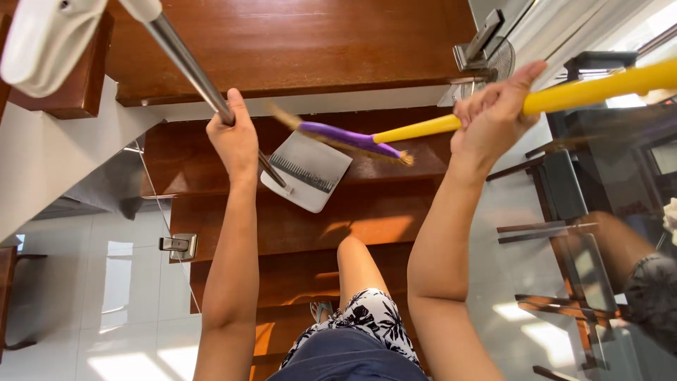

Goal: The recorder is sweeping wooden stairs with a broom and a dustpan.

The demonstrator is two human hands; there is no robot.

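On the wooden stairs, looking down, a person sweeps with both hands busy. Their left hand is closed around the metal handle of a long-handled dustpan, gripping the tube just above the pan. The pale grey pan sits flat on a tread near that tread's front edge, its comb-like teeth facing up. Their right hand is wrapped around the yellow broom handle, fist tight, thumb raised; the stick runs off toward the upper right edge of the view. The broom's purple collar and straw-coloured bristles hang just above the pan and are blurred.

Both tools look light and stiff. The smooth metal tube is likely slippery, so a full fist low down, as here, seems the steadiest hold; gripped higher, the pan would probably swing and tip. The yellow stick appears plastic-coated and also smooth. The bristles are soft and springy and offer no hold. A glass panel with metal clamps edges the stairs on the left, above a glossy white tiled floor.
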